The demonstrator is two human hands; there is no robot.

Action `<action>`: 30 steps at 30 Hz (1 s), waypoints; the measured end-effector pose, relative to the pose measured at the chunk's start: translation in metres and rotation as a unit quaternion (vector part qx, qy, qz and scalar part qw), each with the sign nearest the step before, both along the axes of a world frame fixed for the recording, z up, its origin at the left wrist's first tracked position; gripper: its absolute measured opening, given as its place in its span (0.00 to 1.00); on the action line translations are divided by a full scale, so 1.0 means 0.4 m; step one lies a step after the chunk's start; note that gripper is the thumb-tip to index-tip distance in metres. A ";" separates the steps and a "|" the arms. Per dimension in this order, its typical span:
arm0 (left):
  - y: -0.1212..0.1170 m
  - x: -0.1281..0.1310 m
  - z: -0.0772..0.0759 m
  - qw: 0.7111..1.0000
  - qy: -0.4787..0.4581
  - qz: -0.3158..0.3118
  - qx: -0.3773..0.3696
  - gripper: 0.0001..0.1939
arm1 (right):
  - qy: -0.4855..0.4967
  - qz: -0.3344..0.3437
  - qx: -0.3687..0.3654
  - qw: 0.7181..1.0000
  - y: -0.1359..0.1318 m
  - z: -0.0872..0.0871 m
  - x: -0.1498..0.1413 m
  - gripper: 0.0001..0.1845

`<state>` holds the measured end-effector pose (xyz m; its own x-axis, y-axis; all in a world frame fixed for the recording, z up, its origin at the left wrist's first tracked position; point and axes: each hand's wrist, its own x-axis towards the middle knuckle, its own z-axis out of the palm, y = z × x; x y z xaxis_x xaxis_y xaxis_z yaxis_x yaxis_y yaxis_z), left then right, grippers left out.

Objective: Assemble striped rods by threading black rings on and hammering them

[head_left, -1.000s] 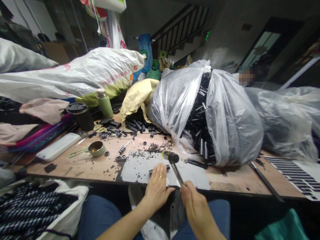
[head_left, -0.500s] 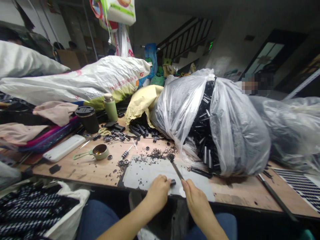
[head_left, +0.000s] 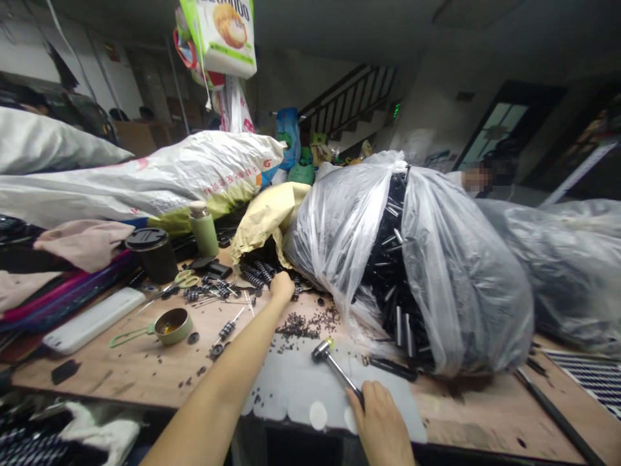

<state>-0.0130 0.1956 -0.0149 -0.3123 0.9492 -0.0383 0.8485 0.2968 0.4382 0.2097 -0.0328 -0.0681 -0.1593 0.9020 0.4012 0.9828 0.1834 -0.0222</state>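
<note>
My left hand (head_left: 282, 285) is stretched far out over the wooden table (head_left: 130, 369), its fingers closed down among the black-and-white striped springy parts (head_left: 257, 272) spilling from the yellow bag (head_left: 264, 217). What it grips is hidden. My right hand (head_left: 381, 421) stays near the table's front edge, shut on the handle of a small hammer (head_left: 330, 361), whose head rests on the grey mat (head_left: 301, 382). A heap of small black bits (head_left: 305, 323) lies between the two hands.
A big clear bag of black tubes (head_left: 412, 265) fills the table's right. At the left stand a green bottle (head_left: 204, 228), a dark lidded cup (head_left: 151, 252), a small cup with a handle (head_left: 171, 325), scissors (head_left: 177, 282) and a white flat case (head_left: 92, 320). A person sits behind the bags.
My left hand left the mat near the front edge and reached forward to the striped parts by the yellow bag. The hammer head came down onto the mat.
</note>
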 end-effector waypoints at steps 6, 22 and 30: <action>0.018 0.001 -0.019 1.000 -0.020 0.018 0.007 0.16 | -0.010 0.003 0.036 0.999 0.043 -0.015 0.000 0.20; -0.425 -0.108 -0.031 0.964 -0.168 -0.076 0.194 0.14 | 0.014 -0.018 -0.004 1.000 0.112 0.032 -0.029 0.13; -0.556 -0.081 -0.052 0.978 0.070 -0.146 0.132 0.14 | -0.006 -0.113 0.016 0.993 0.153 0.140 0.061 0.13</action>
